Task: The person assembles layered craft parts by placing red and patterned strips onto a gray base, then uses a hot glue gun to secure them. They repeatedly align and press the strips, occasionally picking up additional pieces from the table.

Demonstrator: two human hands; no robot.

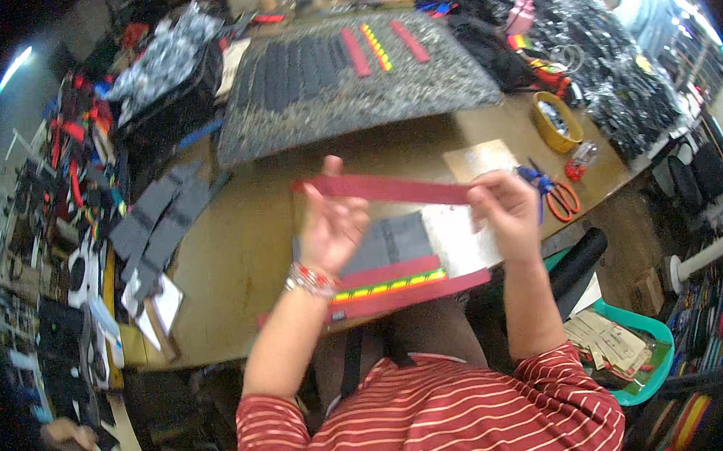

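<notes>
A dark red fabric strip (401,191) is stretched between my two hands above the table. Its left end lies between the fingers of my left hand (332,227), one fingertip showing above the strip and the others bent below it. My right hand (507,207) pinches the right end between thumb and fingers. Beneath them, a dark grey fabric panel (388,240) lies on the table near my lap. Red strips (462,284) and a yellow, green and red patterned band (395,286) run along its near side. A white sheet (455,240) is just right of the panel.
A speckled board (288,130) at the table's back bears dark strips and several coloured ones. Orange-handled scissors (561,201) and a yellow oval basket (557,122) are at the right. Grey fabric pieces (156,219) lie left. A teal tub (661,372) holds papers beside me.
</notes>
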